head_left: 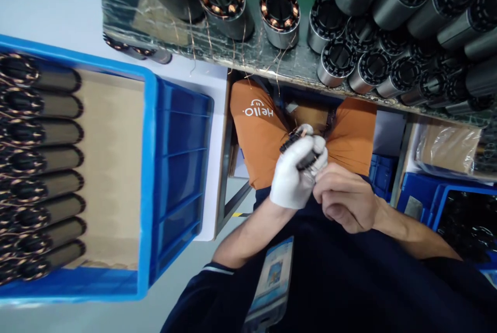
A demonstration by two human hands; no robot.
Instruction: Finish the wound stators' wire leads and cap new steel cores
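Head view: your gloved left hand [295,177] has its grip wrapped around a dark metal cylinder [306,159] at centre. Your bare right hand [345,198], at four o'clock of it, pinches at the cylinder's end. The blue crate [182,167] sits at nine o'clock.

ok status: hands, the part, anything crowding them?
Left hand, white glove, shut on dark stator. Right hand bare, fingers curled against the glove; hold unclear. Bench edge with stator rows just beyond; blue crate off to the left.
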